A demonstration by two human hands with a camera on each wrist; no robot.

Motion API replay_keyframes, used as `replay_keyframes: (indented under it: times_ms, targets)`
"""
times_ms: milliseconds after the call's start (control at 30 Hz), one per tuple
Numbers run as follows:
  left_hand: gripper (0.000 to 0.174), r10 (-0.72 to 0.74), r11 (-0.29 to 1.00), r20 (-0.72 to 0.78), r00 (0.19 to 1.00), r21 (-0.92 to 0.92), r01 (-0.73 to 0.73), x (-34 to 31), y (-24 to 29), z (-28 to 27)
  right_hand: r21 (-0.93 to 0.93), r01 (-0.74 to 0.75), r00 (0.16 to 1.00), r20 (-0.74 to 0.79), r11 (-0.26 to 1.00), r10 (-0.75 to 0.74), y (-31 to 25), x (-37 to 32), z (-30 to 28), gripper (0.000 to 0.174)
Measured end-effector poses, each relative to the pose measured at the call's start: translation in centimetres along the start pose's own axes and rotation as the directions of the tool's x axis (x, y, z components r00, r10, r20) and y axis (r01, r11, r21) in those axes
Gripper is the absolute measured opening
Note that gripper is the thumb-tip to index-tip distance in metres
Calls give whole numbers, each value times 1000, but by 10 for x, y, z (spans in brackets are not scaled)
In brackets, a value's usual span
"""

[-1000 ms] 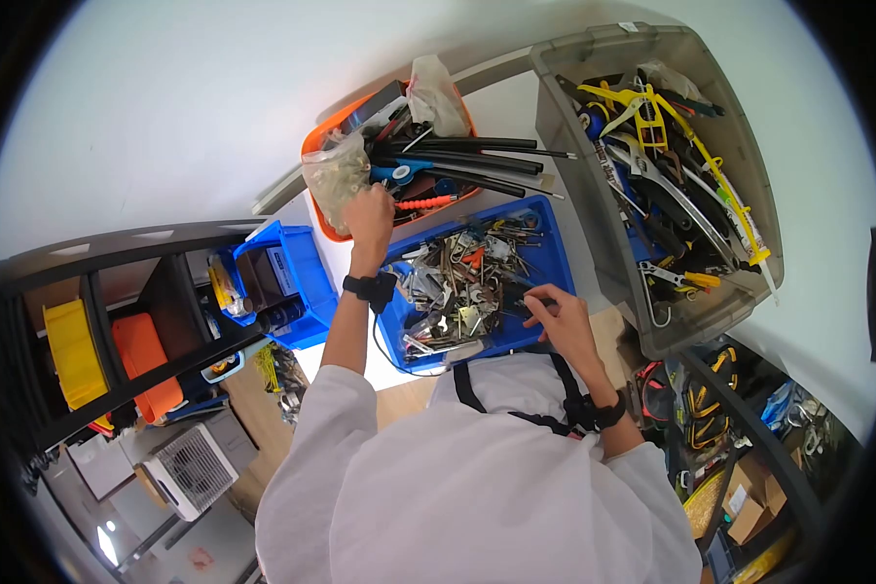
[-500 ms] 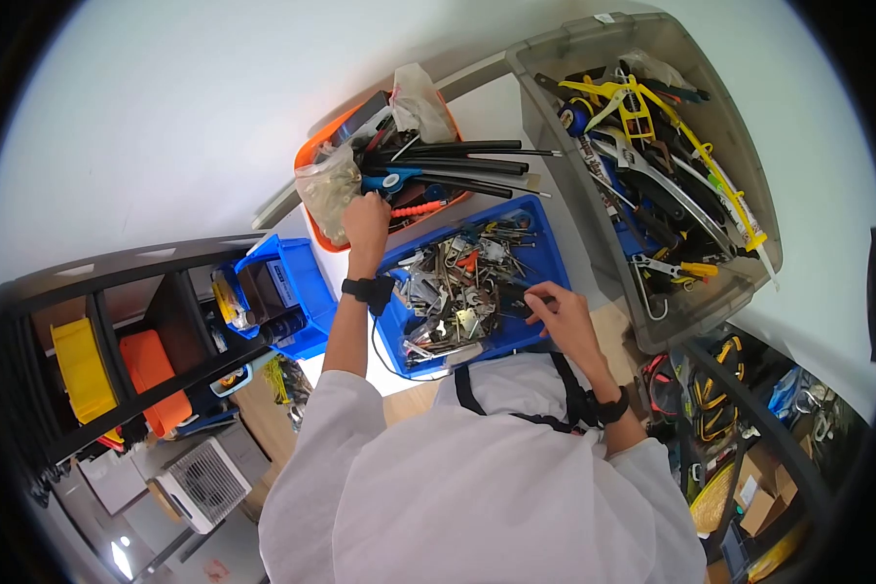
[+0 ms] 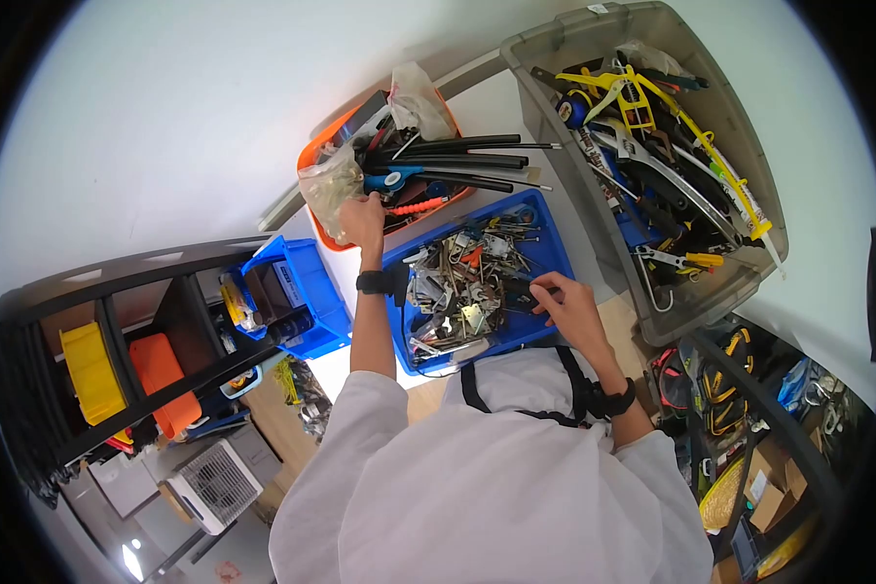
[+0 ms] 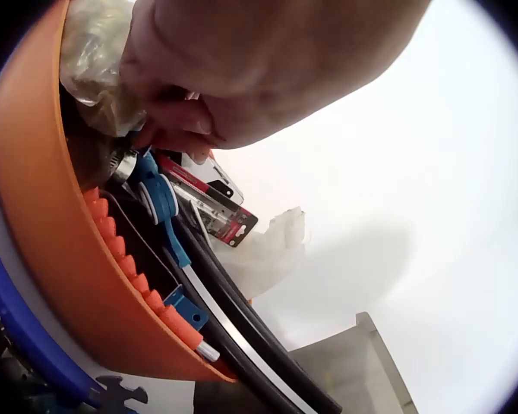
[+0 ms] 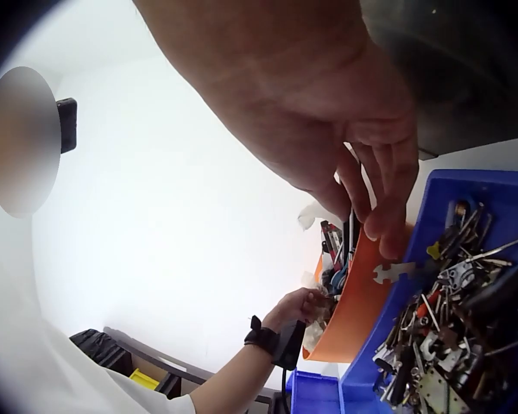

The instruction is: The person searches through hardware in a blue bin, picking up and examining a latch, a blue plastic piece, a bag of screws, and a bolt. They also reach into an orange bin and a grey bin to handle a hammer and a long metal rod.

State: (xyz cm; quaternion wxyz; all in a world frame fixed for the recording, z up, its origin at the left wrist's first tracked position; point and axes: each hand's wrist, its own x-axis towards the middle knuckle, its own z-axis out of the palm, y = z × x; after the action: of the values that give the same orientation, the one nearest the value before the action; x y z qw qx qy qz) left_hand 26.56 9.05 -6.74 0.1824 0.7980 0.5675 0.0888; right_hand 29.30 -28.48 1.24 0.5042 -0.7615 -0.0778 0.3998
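We saw a cloudy, wrinkled plastic bag [image 3: 327, 190] with pale contents at the left end of the orange bin [image 4: 34, 172]. The left hand [image 3: 363, 224] touched it with bent fingers; whether they pinched anything, we could not tell. The right hand [image 3: 572, 310] pinched a flat, notched metal wrench [image 5: 390, 273] over the blue tray [image 3: 552, 248] of jumbled hardware [image 3: 472, 282]. Black tubes [image 3: 467, 159] and an orange ribbed flexible shaft [image 4: 125, 263] crowded the bin near the left hand.
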Motion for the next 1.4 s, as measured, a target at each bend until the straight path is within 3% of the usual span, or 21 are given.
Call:
replay_keyframes:
  times_ms: [133, 200, 233, 300, 500, 700, 800, 933, 1000, 1233, 1333, 1400]
  targets:
    - [27, 7, 998, 41, 999, -69, -4, 6, -5, 6, -3, 13, 1000, 3, 1000, -13, 0, 0, 1, 25]
    - [26, 148, 978, 0, 989, 150, -146, 8, -1, 10, -22, 3, 1000, 13, 1000, -2, 0, 0, 1, 24]
    - [26, 147, 978, 0, 989, 150, -145, 9, -1, 10, -22, 2, 1000, 14, 1000, -2, 0, 0, 1, 24]
    - [24, 334, 929, -91, 938, 203, -311, 11, -1, 10, -19, 17, 1000, 16, 1000, -17, 1, 0, 1, 24]
    - [18, 528, 810, -20, 849, 311, -497, 29, 4, 5, -12, 39, 999, 8, 999, -39, 1, -2, 1, 24]
    - [16, 502, 800, 70, 862, 342, -494, 50, 10, 8, -53, 8, 1000, -15, 999, -9, 3, -2, 0, 24]
    - [15, 479, 817, 46, 877, 342, -464, 61, 4, 18, -44, 8, 1000, -9, 999, -9, 2, -3, -3, 25]
    - [16, 495, 813, 17, 869, 343, -471, 53, 8, 16, -23, 28, 999, -28, 999, -28, 7, -4, -5, 25]
    - [17, 455, 804, 35, 890, 415, -427, 42, 17, 10, -35, 31, 999, -22, 999, -32, 9, -3, -6, 25]
    - [21, 452, 805, 108, 885, 379, -457, 41, 6, -5, -62, 33, 999, -1, 998, -33, 7, -4, -8, 24]
    - [21, 521, 762, 94, 849, 398, -511, 33, 7, -14, -59, 33, 999, -6, 998, -33, 6, -4, -9, 24]
    - [20, 642, 672, 163, 749, 351, -652, 33, 5, -18, -91, 56, 998, 7, 994, -56, 7, -5, -9, 23]
